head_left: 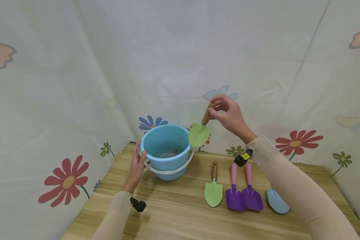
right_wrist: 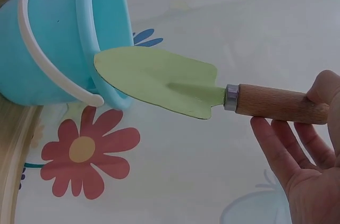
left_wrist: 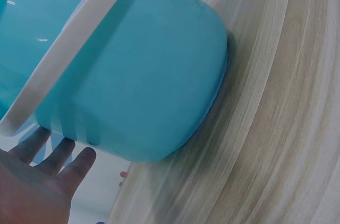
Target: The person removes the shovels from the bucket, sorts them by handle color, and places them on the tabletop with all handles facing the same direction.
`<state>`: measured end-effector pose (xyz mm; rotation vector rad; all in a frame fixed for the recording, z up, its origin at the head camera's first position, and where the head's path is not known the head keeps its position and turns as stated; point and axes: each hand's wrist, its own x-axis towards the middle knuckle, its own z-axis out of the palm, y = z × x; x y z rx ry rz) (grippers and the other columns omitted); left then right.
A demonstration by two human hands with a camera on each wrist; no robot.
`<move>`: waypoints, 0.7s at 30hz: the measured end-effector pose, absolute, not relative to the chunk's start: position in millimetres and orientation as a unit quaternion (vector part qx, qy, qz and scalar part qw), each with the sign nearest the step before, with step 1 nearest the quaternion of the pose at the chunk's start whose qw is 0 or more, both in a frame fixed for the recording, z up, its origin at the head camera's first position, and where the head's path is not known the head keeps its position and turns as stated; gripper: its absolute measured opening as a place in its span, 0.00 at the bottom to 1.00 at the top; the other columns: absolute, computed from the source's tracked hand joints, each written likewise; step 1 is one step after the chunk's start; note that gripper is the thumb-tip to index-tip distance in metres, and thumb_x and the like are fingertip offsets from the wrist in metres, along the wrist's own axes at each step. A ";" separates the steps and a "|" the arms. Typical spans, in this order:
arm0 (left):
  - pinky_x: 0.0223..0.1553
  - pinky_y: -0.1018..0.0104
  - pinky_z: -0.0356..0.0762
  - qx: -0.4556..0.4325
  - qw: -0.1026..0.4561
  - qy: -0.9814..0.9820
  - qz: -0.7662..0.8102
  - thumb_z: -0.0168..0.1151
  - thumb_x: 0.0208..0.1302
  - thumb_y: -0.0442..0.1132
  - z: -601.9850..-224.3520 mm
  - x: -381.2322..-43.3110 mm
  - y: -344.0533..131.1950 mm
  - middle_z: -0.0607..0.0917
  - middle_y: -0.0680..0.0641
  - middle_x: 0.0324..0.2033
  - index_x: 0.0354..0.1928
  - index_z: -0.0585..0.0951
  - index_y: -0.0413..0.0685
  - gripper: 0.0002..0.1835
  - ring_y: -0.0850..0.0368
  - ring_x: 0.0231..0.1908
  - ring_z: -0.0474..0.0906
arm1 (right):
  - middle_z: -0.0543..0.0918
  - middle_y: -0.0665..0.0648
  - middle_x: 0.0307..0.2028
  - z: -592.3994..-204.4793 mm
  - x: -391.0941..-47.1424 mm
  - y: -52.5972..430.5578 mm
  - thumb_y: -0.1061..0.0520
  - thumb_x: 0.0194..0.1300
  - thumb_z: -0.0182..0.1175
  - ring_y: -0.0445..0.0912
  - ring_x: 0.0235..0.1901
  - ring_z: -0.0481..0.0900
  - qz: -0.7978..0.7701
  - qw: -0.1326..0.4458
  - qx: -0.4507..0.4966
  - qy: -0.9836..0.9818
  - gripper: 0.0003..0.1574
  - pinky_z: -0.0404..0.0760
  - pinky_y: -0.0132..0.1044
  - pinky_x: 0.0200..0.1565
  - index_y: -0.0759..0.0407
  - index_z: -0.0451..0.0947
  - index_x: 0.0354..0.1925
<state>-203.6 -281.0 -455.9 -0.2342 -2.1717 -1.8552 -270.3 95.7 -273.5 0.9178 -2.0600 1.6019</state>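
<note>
In the head view a light-blue bucket [head_left: 168, 162] with a white handle stands on the table's left part. My left hand [head_left: 136, 170] rests against its left side near the rim. Its fingers [left_wrist: 56, 159] lie fairly straight on the outer wall in the left wrist view. Up to the right, my right hand [head_left: 229, 115] pinches the wooden grip of a green trowel [head_left: 199, 134] between thumb and fingers. The blade tilts down and left, overlapping the bucket's right rim in view; whether they touch I cannot tell.
A second green trowel [head_left: 213, 194] lies on the wooden table [head_left: 180, 213]. Two purple shovels [head_left: 235, 199] with pink grips lie beside it. Farther right is a blue blade [head_left: 277, 201], partly hidden by my right sleeve. A flower-printed cloth [head_left: 180, 60] hangs behind the table.
</note>
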 end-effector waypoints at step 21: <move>0.65 0.30 0.63 -0.090 0.135 -0.736 -0.657 0.45 0.83 0.49 -454.9 -199.5 -287.2 0.49 0.39 0.79 0.82 0.45 0.56 0.34 0.29 0.73 0.57 | 0.81 0.72 0.47 -297.7 -278.2 113.7 0.68 0.71 0.62 0.66 0.41 0.83 0.585 0.161 0.292 -0.739 0.19 0.88 0.43 0.37 0.74 0.74 0.57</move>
